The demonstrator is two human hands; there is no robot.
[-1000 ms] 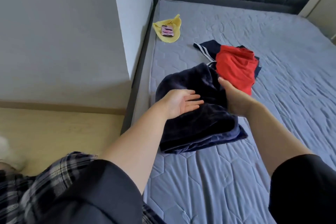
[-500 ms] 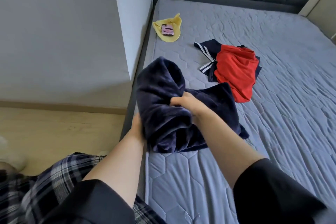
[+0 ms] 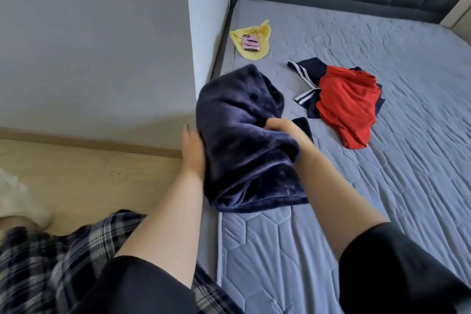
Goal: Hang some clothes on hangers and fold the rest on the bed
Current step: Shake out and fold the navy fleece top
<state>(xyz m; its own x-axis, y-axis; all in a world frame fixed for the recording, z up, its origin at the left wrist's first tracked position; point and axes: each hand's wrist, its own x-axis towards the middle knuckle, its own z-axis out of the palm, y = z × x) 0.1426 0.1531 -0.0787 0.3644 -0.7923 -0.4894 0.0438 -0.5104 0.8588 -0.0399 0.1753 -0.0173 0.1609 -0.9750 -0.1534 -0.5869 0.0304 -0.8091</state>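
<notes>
Navy fleece [image 3: 242, 140], thick and plush, is bunched in a loose half-fold at the near left edge of the bed [image 3: 382, 199], partly lifted off it. The right hand [image 3: 281, 128] digs its fingers into the middle fold and grasps it. The left hand [image 3: 193, 153] lies flat against the left side, fingers straight. This looks like folding, mid-fold. Next the fleece probably needs laying down and squaring, since such bulky pile tends to spring open. To the right a red garment [image 3: 349, 107] lies over a striped one [image 3: 307, 76]. Far left, a phone [image 3: 250, 43] rests on a yellow cloth [image 3: 262, 33].
</notes>
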